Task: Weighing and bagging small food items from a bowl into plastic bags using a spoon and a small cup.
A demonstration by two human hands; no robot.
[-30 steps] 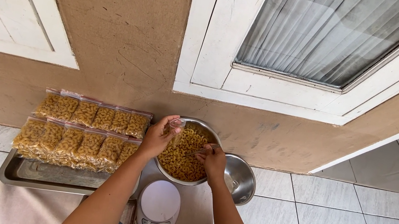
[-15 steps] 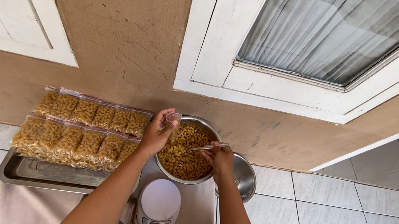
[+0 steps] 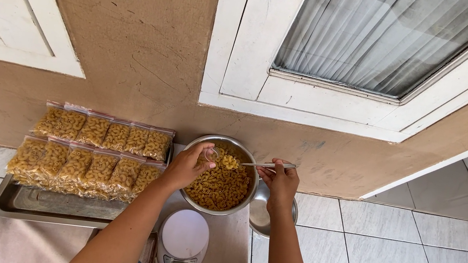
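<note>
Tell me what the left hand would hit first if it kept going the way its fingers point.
The left hand points over the metal bowl; most likely it meets the small clear bag at its fingertips, then the pasta. Depth is unclear.

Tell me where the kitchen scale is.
The white kitchen scale sits low in the head view, between the person's forearms, just below the pasta bowl.

A metal spoon [image 3: 254, 164], pinched by its handle in the right hand [image 3: 281, 184], lay level and carried a small heap of yellow elbow pasta [image 3: 231, 162]. A small clear bag [image 3: 210, 153] hung open at the left hand's [image 3: 184, 169] fingertips, just beside the spoon's load. Below both hands sat a round steel bowl [image 3: 242, 201], part full of the same pasta.
</note>
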